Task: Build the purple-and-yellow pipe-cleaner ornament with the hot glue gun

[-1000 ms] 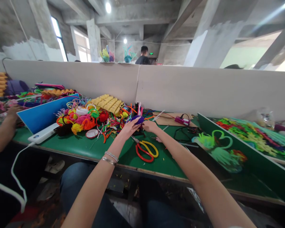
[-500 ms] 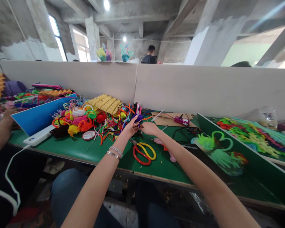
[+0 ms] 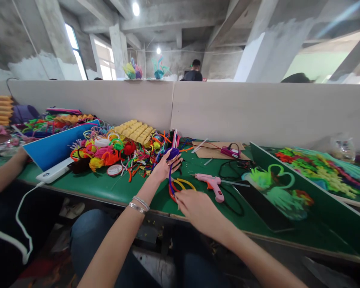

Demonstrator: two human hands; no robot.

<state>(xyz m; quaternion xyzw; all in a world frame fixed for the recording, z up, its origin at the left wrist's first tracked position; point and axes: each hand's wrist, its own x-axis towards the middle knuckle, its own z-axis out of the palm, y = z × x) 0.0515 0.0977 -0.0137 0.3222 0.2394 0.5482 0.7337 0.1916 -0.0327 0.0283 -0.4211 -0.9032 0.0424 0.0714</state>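
My left hand (image 3: 165,167) holds a dark purple fuzzy bundle (image 3: 173,153) between thumb and fingers, its other fingers partly spread. A purple pipe cleaner (image 3: 170,180) hangs from that hand down to my right hand (image 3: 199,210), which is closed in a pinch on its lower end. Behind the strand lie scissors (image 3: 186,183) with one red and one yellow handle, partly covered by my right hand. To the right of them a pink glue gun (image 3: 211,183) rests on the green table (image 3: 132,192) with a glue stick in its back.
A heap of coloured pipe cleaner pieces (image 3: 103,154) and a yellow egg-crate sheet (image 3: 135,131) lie at left. A white power strip (image 3: 55,171) sits by a blue board (image 3: 60,144). At right are a black phone-like slab (image 3: 262,208), green fuzzy swans (image 3: 280,196) and a divider (image 3: 312,200). A co-worker's arm (image 3: 10,166) is far left.
My right hand has moved down and toward me, away from my left hand, drawing the purple strand out between them. The glue gun is now uncovered. My left hand's fingers have spread more.
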